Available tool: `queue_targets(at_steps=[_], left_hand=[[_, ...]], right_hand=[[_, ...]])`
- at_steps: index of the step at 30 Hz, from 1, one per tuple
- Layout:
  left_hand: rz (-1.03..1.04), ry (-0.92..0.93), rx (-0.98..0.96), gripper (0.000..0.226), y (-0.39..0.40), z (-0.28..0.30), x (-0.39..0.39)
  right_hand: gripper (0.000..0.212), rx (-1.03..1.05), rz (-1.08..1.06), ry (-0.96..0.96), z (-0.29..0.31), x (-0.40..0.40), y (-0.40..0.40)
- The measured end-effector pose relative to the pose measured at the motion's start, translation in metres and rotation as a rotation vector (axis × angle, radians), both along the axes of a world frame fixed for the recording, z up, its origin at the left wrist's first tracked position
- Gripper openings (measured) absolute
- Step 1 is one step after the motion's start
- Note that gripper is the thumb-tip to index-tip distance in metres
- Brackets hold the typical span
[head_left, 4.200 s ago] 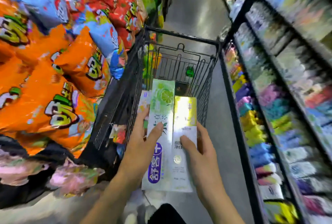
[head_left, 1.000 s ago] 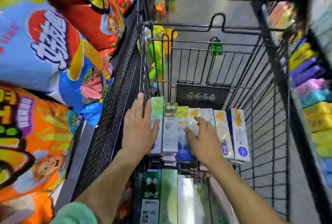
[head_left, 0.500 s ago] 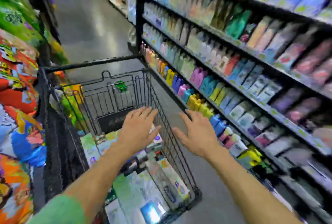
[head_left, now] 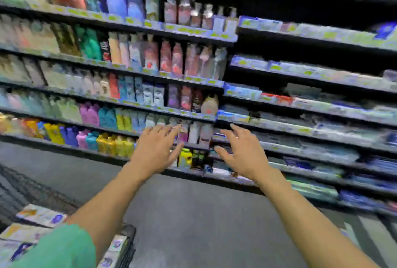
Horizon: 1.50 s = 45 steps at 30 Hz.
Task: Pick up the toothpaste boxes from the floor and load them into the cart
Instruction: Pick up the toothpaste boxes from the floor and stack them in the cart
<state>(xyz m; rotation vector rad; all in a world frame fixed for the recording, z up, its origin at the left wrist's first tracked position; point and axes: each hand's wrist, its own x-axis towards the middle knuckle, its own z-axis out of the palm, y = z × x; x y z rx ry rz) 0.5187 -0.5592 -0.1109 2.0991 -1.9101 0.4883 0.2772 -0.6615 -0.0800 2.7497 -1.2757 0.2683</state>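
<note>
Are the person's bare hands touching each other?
Apart. The head view shows the bare left hand and bare right hand spread open, with shelf bottles visible in the gap between them.

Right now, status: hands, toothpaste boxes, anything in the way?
Left hand and right hand open, empty, held out towards the shelves. Toothpaste boxes in cart, lower left. Nothing between.

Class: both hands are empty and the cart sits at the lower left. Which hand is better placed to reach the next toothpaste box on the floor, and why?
Probably the right hand: no floor box shows, but it hangs over bare floor, while the left hand reaches out beside the cart.
</note>
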Motion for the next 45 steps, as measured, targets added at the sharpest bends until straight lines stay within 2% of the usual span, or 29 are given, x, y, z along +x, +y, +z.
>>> queue_targets(at_steps=[3, 11, 16, 21, 29, 34, 39, 45], left_hand=[[-0.135, -0.028, -0.003, 0.061, -0.054, 0.0, -0.071], [-0.396, -0.126, 0.048, 0.063, -0.173, -0.003, -0.285], [-0.553, -0.183, 0.084, 0.067, -0.229, -0.013, -0.415], [-0.772, -0.234, 0.126, 0.073, -0.271, -0.017, -0.539], [-1.079, -0.274, 0.188, 0.066, -0.325, -0.049, -0.709], [-1.246, -0.277, 0.247, 0.067, -0.373, -0.086, -0.804], [-1.444, -0.322, 0.32, 0.069, -0.418, -0.119, -0.907], [-1.69, -0.374, 0.374, 0.066, -0.406, -0.16, -1.027]], right_hand=[[0.086, -0.017, -0.12, 0.009, -0.006, -0.086, -0.017], [0.086, 0.012, -0.436, 0.044, -0.028, -0.316, -0.065], [0.075, 0.041, -0.629, -0.003, -0.039, -0.452, -0.07], [0.087, 0.082, -0.861, -0.055, -0.054, -0.564, -0.051], [0.082, 0.153, -1.182, -0.1, -0.093, -0.678, -0.028], [0.088, 0.151, -1.374, -0.168, -0.119, -0.74, -0.041], [0.074, 0.191, -1.578, -0.174, -0.146, -0.802, -0.048], [0.07, 0.176, -1.862, -0.2, -0.16, -0.858, -0.005]])
